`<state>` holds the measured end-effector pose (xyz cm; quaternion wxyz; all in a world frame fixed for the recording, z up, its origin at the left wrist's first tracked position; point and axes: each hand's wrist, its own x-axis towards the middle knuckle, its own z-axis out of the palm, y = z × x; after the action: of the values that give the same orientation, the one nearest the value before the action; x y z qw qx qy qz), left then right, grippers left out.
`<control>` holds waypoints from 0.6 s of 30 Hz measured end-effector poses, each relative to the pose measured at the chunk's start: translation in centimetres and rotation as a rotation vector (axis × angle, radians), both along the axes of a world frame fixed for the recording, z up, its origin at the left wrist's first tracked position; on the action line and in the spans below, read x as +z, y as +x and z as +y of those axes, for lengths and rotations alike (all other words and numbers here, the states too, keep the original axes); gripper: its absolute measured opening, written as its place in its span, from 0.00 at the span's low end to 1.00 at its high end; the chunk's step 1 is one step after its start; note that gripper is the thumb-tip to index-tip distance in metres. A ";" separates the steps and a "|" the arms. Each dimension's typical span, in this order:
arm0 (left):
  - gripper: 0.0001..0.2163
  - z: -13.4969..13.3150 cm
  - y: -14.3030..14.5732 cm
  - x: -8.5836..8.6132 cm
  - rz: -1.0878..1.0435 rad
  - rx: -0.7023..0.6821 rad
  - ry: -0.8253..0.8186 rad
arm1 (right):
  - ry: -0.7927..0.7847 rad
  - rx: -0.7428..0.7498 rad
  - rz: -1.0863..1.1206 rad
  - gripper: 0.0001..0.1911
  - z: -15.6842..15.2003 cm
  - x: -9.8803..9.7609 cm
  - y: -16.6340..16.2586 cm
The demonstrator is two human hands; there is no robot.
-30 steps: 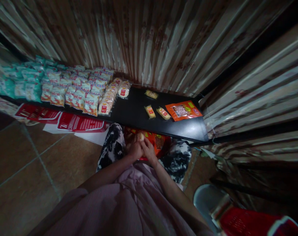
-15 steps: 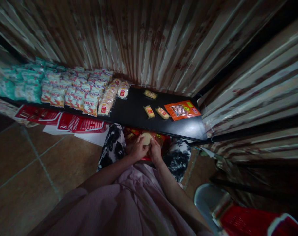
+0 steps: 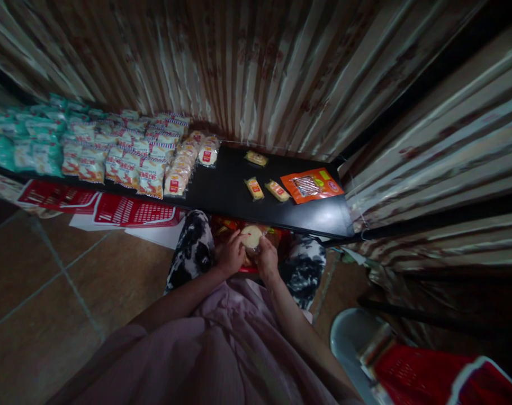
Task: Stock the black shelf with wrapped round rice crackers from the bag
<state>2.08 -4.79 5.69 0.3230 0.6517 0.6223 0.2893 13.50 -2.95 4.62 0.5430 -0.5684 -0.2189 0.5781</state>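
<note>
A round, pale rice cracker (image 3: 251, 237) in a clear wrapper is held over my lap. My right hand (image 3: 267, 259) pinches its right edge. On the other side my left hand (image 3: 231, 256) has its fingers closed on the left edge. Beneath the hands, between my knees, sits a red container (image 3: 248, 269) with colourful snack packets in it, partly hidden. Matching wrapped crackers (image 3: 183, 163) stand in rows on the black table (image 3: 228, 194) in front.
White snack bags (image 3: 127, 164) and teal bags (image 3: 28, 140) fill the table's left side. Several small yellow packets (image 3: 277, 190) and an orange packet (image 3: 311, 185) lie to the right. Red printed bags (image 3: 133, 211) are below; a grey stool (image 3: 344, 340) stands at lower right.
My left hand has shifted slightly left and more of the cracker and its clear wrapper shows. The whole view has moved a little; the table items stay in place.
</note>
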 end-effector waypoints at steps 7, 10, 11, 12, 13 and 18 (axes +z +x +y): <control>0.27 -0.7 -0.1 -0.3 0.003 -0.081 0.039 | 0.003 0.030 -0.120 0.19 0.0 0.9 -0.1; 0.25 -0.7 0.0 -0.5 -0.025 -0.041 0.083 | -0.012 0.031 -0.111 0.20 0.0 1.7 -0.5; 0.23 -0.6 0.0 -0.6 -0.033 -0.023 0.094 | -0.015 0.032 -0.111 0.20 0.0 1.9 -0.7; 0.21 -0.5 0.0 -0.6 -0.042 -0.009 0.102 | -0.017 0.034 -0.112 0.20 -0.1 2.2 -0.9; 0.19 -0.4 -0.1 -0.6 -0.049 0.003 0.111 | -0.017 0.039 -0.112 0.20 -0.1 2.4 -1.0; 0.20 -0.2 -0.2 -0.4 -0.083 0.049 0.128 | -0.002 0.122 -0.100 0.21 -0.1 3.0 -1.3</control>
<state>1.83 -5.03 5.28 0.2990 0.6432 0.6042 0.3632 12.16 -3.07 7.58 0.4947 -0.5828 -0.2795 0.5810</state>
